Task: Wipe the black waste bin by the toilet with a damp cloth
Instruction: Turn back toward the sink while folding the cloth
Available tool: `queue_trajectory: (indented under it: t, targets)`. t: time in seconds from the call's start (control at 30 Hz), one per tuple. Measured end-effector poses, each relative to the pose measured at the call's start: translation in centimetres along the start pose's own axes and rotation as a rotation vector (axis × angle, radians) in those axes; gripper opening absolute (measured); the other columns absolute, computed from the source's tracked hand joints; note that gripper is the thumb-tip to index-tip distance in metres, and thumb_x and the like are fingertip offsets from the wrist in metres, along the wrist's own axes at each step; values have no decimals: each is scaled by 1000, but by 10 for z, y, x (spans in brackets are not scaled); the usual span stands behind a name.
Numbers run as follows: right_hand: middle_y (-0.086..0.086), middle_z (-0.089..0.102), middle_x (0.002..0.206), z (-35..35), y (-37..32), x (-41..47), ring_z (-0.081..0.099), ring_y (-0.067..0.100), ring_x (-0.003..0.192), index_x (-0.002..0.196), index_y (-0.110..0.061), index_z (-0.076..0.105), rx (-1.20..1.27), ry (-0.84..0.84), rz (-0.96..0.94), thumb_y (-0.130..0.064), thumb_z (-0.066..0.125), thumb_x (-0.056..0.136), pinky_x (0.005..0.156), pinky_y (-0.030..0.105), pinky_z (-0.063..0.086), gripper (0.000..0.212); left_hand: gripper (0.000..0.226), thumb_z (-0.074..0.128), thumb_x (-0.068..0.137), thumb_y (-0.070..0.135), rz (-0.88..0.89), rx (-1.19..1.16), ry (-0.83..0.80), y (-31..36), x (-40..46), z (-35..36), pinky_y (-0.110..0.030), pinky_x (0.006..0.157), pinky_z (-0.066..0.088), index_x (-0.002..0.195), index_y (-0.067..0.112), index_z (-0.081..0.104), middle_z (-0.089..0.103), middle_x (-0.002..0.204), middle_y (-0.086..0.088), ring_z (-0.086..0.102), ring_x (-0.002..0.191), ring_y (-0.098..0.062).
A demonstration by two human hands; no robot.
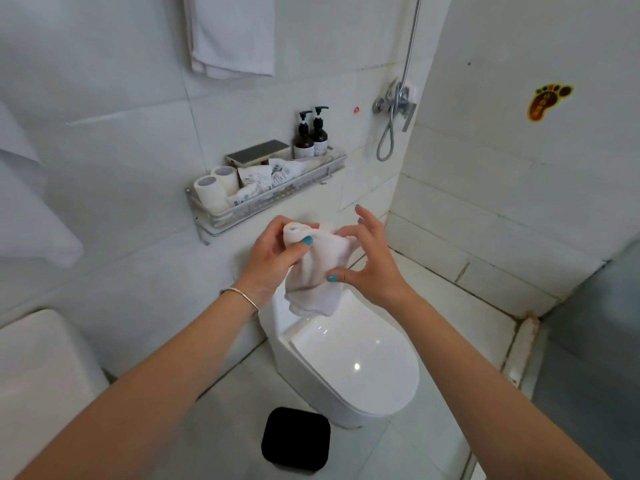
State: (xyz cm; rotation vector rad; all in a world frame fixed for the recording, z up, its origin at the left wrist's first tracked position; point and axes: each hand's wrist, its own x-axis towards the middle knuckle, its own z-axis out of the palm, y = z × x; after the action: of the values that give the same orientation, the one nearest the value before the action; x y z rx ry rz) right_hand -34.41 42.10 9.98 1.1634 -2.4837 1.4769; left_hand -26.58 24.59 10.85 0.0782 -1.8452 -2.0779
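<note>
The black waste bin (296, 438), square with rounded corners, stands on the floor at the bottom centre, just left of the white toilet (349, 362). High above it, both hands hold a crumpled white cloth (317, 271) in front of the toilet tank. My left hand (273, 258) grips the cloth's upper left part with thumb and fingers. My right hand (367, 261) pinches its right side between thumb and fingertips, the other fingers spread. The cloth's lower end hangs loose over the toilet lid.
A wall shelf (266, 199) above the toilet carries toilet rolls, sachets, a phone and two pump bottles. A white towel (232, 36) hangs top centre. A shower hose and valve (394, 109) are in the right corner. A white basin (38, 372) is at the lower left.
</note>
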Motion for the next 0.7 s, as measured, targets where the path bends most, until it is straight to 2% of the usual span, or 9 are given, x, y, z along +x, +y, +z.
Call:
queue_trajectory:
  t: [0.1, 0.17, 0.23, 0.3, 0.37, 0.47, 0.57, 0.63, 0.7]
  targets:
    - [-10, 21, 153, 9, -14, 11, 22, 16, 140, 94, -32, 52, -136, 19, -76, -18, 91, 59, 101, 6, 19, 55, 22, 68, 76, 11, 75, 78, -19, 8, -4, -19, -39, 89, 48, 90, 10, 51, 69, 107, -9, 61, 103, -20]
    - [-6, 35, 151, 19, -21, 20, 32, 24, 138, 95, -22, 54, -239, -13, -114, -22, 91, 59, 112, 31, 25, 51, 27, 71, 74, 22, 110, 139, -43, 14, -7, -33, -38, 92, 48, 91, 12, 52, 68, 110, -14, 61, 106, -23]
    - [-5, 55, 137, 26, -30, 28, 45, 22, 130, 104, -18, 57, -327, -75, -88, -27, 86, 66, 116, 53, 17, 49, 28, 70, 73, 26, 131, 224, -60, 21, -11, -47, -36, 91, 48, 93, 15, 54, 67, 112, -16, 61, 105, -22]
    - [-11, 67, 116, 36, -37, 32, 61, 16, 106, 92, -27, 50, -351, -113, -74, -27, 80, 75, 119, 51, 8, 35, 26, 69, 74, 27, 143, 346, -63, 27, -15, -61, -33, 89, 48, 95, 19, 56, 67, 111, -11, 62, 103, -20]
    - [-12, 68, 84, 45, -42, 36, 58, 14, 73, 83, -27, 43, -401, -52, -111, -25, 74, 80, 120, 45, 11, 32, 23, 68, 77, 24, 160, 512, -36, 33, -19, -77, -31, 88, 48, 97, 24, 58, 67, 105, 5, 62, 99, -14]
    - [-8, 61, 71, 57, -50, 46, 51, 16, 63, 85, -21, 54, -483, -5, -228, -22, 73, 82, 116, 45, 21, 20, 28, 73, 80, 18, 196, 693, 39, 41, -30, -101, -25, 83, 47, 95, 35, 58, 64, 95, 24, 60, 90, -5]
    - [-6, 66, 74, 71, -62, 57, 60, 21, 65, 92, -23, 63, -561, 18, -416, -30, 81, 74, 93, 42, 47, 26, 28, 75, 80, 11, 202, 706, 135, 45, -43, -124, -19, 77, 48, 92, 31, 59, 64, 88, 24, 60, 82, -2]
    - [-5, 65, 78, 82, -70, 62, 59, 20, 67, 93, -25, 69, -535, 8, -470, -41, 84, 67, 64, 27, 44, 34, 30, 73, 80, 6, 203, 657, 235, 47, -51, -138, -11, 72, 45, 86, 30, 56, 63, 82, 23, 57, 75, 4]
    - [-1, 61, 79, 94, -76, 67, 57, 21, 70, 86, -20, 72, -498, -31, -488, -46, 83, 65, 54, 25, 36, 36, 31, 72, 81, 3, 188, 624, 330, 51, -61, -151, -7, 66, 41, 81, 28, 54, 61, 78, 16, 54, 69, 9]
